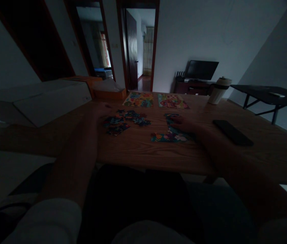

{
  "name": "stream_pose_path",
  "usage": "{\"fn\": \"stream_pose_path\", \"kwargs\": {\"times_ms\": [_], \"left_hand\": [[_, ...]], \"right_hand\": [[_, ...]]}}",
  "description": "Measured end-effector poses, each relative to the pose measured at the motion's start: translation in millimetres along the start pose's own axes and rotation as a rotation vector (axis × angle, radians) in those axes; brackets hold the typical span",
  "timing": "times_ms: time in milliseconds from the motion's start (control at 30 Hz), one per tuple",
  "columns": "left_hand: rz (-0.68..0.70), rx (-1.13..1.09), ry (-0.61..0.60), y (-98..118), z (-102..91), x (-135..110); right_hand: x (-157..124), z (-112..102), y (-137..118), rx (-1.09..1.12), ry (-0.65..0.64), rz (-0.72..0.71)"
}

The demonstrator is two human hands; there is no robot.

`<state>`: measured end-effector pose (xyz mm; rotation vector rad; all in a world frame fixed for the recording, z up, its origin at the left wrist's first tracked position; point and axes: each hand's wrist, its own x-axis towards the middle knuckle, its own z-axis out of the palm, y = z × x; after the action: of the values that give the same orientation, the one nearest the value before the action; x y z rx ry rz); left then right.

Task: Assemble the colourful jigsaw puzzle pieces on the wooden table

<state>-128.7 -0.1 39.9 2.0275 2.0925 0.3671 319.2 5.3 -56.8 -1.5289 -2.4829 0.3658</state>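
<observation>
Puzzle pieces (pixel 126 120) lie loose in a dark, many-coloured scatter on the desk (pixel 138 149), just right of the left hand (pixel 100 110), which rests beside them; whether its fingers are spread or curled I cannot tell in this gloom. Right of that scatter sits the half-built puzzle strip (pixel 170 135), long axis running across the desk, with the right hand (pixel 185 124) lying flat on it, fingers fairly open.

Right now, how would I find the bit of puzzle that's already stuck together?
Start at the wooden table and find the right hand. The joined puzzle section lies flat under and just in front of it. Unlike the loose pieces scattered by the left hand, it forms one connected strip.
</observation>
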Motion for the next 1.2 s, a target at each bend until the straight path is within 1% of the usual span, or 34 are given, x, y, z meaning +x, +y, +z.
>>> {"fn": "stream_pose_path", "kwargs": {"times_ms": [100,167,200,267,400,433,500,633,700,767,833,900,967,1000,1067,1100,1167,1200], "left_hand": [[-0.085,-0.048,-0.051,-14.7,6.9,10.2],[-0.09,-0.104,-0.115,-18.2,14.9,15.6],[-0.098,-0.124,-0.126,-18.5,19.3,17.9],[-0.11,-0.147,-0.116,-17.9,27.7,21.8],[-0.088,-0.191,-0.03,-16.5,37.5,25.8],[-0.078,-0.206,-0.009,-15.9,38.1,25.6],[-0.041,-0.222,-0.008,-13.5,37.7,24.1],[0.011,-0.176,-0.109,-8.0,33.5,19.5],[0.014,-0.151,-0.133,-8.1,30.8,18.0],[0.027,-0.178,-0.094,-8.9,27.7,16.5],[0.051,-0.231,-0.012,-5.6,25.5,13.7],[0.134,-0.279,0.078,7.6,27.0,8.2],[0.31,-0.309,0.133,32.2,35.5,-0.9],[0.444,-0.312,0.119,47.5,42.5,-6.7],[0.687,-0.315,0.038,78.8,60.6,-19.4],[0.798,-0.316,-0.037,92.4,70.2,-25.4],[0.925,-0.283,-0.14,111.4,87.0,-34.7],[0.966,-0.256,-0.179,116.4,93.1,-37.5]], "right_hand": [[-2.8,-1.8,3.0,0.024,0.005,-0.003],[-2.6,-1.5,5.3,0.034,0.017,-0.007],[-1.9,-0.9,6.6,0.039,0.022,-0.016],[0.5,0.8,9.6,0.054,0.036,-0.043],[4.3,3.9,15.3,0.087,0.053,-0.074],[4.6,4.4,16.3,0.091,0.053,-0.072],[4.6,4.9,17.5,0.097,0.048,-0.071],[4.4,5.0,17.3,0.102,0.042,-0.061],[4.6,4.7,16.1,0.1,0.04,-0.035],[4.6,4.2,14.5,0.099,0.036,-0.027],[4.5,3.8,12.9,0.097,0.034,-0.043],[4.1,3.7,11.9,0.091,0.042,-0.045],[3.9,3.9,11.4,0.079,0.055,-0.027],[3.8,4.0,11.3,0.073,0.059,-0.018],[4.0,3.7,10.8,0.061,0.054,-0.013],[4.1,3.4,10.4,0.055,0.047,-0.015],[4.3,2.4,8.9,0.04,0.035,-0.031],[4.4,1.8,7.9,0.036,0.035,-0.037]]}}
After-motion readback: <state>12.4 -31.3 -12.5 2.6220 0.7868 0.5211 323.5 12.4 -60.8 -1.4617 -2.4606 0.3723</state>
